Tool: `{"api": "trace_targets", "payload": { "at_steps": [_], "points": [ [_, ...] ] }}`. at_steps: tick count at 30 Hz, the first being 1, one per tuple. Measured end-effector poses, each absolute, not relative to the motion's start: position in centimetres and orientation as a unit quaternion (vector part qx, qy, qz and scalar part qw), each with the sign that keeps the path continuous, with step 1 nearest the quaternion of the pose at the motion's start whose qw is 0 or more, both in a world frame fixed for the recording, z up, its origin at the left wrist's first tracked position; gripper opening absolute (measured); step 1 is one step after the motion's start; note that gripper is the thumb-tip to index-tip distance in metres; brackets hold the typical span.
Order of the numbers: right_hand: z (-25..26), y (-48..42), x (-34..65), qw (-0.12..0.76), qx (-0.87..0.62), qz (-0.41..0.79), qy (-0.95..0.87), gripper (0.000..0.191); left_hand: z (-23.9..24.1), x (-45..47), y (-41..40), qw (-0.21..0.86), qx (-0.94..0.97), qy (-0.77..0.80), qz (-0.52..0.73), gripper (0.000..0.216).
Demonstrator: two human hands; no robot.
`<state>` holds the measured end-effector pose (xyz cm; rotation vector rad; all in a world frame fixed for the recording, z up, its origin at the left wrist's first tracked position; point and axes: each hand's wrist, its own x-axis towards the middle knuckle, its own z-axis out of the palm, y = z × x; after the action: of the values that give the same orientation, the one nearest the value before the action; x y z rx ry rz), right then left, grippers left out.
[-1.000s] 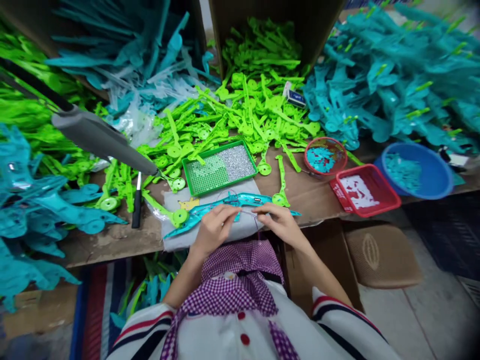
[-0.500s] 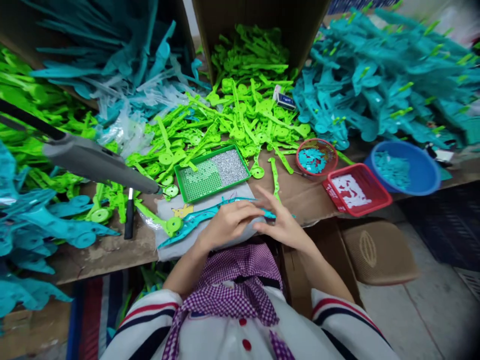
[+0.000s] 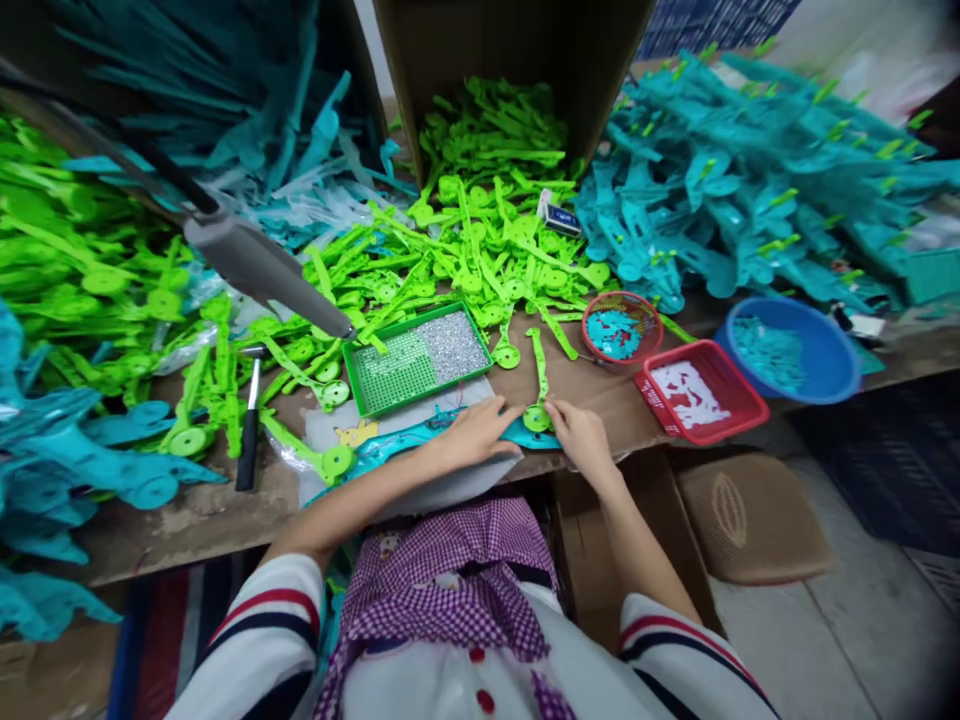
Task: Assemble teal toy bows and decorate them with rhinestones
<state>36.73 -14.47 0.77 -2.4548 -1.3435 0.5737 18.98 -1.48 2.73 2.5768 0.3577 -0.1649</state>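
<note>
A long turquoise plastic part (image 3: 397,440) lies across a grey cloth (image 3: 319,425) at the table's front edge. My left hand (image 3: 476,436) rests over its middle, fingers stretched to the right and the thumb apart. At the part's right end, my right hand (image 3: 583,435) pinches the edge of a lime-green lever's round end (image 3: 535,418). This lever points away from me, its disc overlapping the turquoise part. Another lime-green lever (image 3: 335,461) lies by the turquoise part's left end. Thin wires (image 3: 448,414) show on top of the turquoise part.
Behind the cloth is a green tray (image 3: 367,408) of small silvery pieces. A hammer (image 3: 247,445) and grey power-tool-like device (image 3: 270,270) are left. At right stand a red round basket (image 3: 652,350), red square basket (image 3: 750,420) and blue basin (image 3: 840,365). Lime-green and turquoise heaps surround these.
My hands, close together before, have moved apart. The right one has closed at the lever's round end, while the left now lies flatter along the turquoise part. The view has shifted slightly.
</note>
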Motion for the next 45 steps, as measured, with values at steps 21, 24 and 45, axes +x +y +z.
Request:
{"api": "trace_targets", "payload": {
  "at_steps": [21, 24, 45],
  "points": [
    [3.8, -14.6, 36.3, 0.539, -0.644, 0.432, -0.328, 0.043, 3.9, 20.9, -0.3, 0.407, 0.895, 0.136, 0.121, 0.022],
    [2.8, -14.6, 35.3, 0.55, -0.637, 0.462, -0.28, 0.047, 3.8, 19.8, -0.6, 0.357, 0.916, 0.133, 0.123, 0.023],
    [1.7, -14.3, 33.2, 0.539, -0.671, 0.429, -0.273, 0.044, 2.5, 18.5, -0.5, 0.28, 0.94, 0.097, 0.172, 0.016]
  ]
}}
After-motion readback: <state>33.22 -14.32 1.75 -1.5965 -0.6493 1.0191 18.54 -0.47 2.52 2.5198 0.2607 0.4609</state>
